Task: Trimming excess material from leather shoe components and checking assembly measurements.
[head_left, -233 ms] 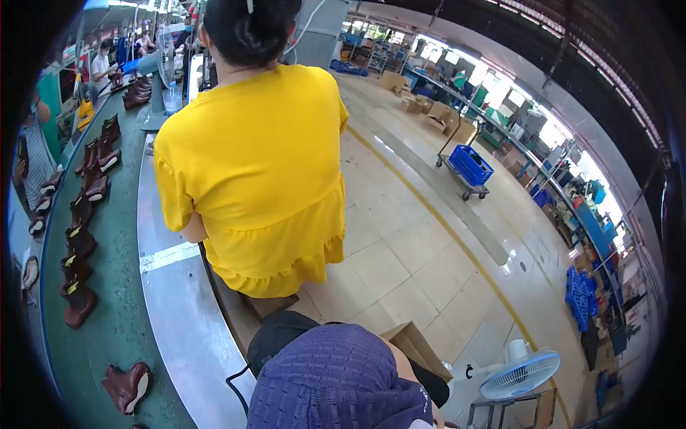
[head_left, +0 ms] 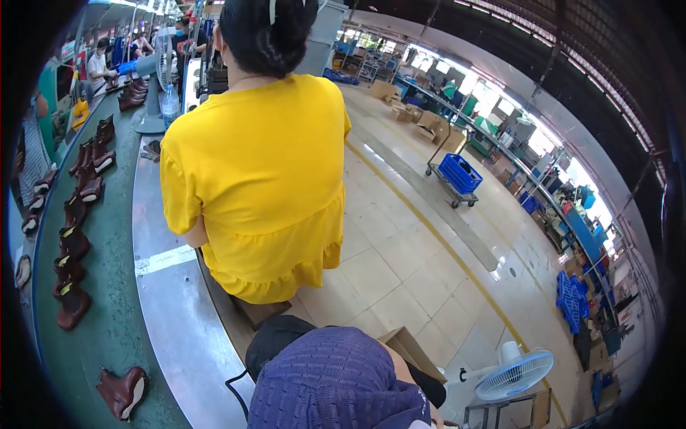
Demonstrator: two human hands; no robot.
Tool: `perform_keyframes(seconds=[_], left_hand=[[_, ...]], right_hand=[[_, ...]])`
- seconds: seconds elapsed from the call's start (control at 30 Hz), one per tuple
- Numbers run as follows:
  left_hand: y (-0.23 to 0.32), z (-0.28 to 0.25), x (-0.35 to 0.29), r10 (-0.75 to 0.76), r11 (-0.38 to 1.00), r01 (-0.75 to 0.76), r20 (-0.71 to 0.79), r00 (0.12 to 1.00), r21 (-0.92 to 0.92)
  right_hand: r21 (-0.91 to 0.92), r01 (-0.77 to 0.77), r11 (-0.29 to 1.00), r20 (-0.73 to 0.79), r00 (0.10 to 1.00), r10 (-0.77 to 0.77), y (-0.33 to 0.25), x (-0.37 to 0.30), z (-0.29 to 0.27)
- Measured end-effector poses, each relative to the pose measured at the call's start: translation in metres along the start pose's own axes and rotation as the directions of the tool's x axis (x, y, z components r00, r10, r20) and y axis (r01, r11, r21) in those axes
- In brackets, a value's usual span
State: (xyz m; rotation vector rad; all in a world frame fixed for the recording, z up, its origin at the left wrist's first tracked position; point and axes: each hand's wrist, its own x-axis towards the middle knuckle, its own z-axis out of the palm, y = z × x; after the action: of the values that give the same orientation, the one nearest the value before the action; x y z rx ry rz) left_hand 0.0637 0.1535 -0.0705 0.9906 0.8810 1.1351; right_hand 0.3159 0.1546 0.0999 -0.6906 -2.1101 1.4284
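Purple ribbed knit garment (head_left: 336,379) (filling the lower edge), black fabric (head_left: 275,339) just above it

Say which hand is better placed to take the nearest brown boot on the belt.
Probably the left: the brown boot lies on the green belt at the person's lower left, beyond the metal ledge. Neither hand shows, so this rests on side alone.

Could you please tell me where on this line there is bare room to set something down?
The grey metal ledge between the green belt and the seated person in yellow lies bare. The belt's near stretch, between the lone brown boot and the row of boots, is open. The belt's left edge is crowded.
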Motion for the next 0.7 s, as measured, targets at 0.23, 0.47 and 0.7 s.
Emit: perform_keyframes(seconds=[0.23, 0.47, 0.7], left_hand=[[-0.004, -0.004, 0.001, -0.035, 0.991, 0.03, -0.033, 0.999, -0.132], [-0.007, -0.002, -0.004, -0.099, 0.952, 0.079, -0.054, 0.994, -0.294], [-0.06, 0.038, 0.053, -0.279, 0.861, 0.321, 0.162, 0.946, -0.395]], right_hand=[[0.129, 0.149, 0.98, -0.076, 0.987, -0.14, 0.082, 0.021, 0.0], [-0.069, -0.1, 0.993, 0.003, 0.995, 0.1, -0.015, -0.002, 0.012], [0.275, -0.306, 0.911, -0.047, 0.943, 0.331, 0.077, 0.018, 0.001]])
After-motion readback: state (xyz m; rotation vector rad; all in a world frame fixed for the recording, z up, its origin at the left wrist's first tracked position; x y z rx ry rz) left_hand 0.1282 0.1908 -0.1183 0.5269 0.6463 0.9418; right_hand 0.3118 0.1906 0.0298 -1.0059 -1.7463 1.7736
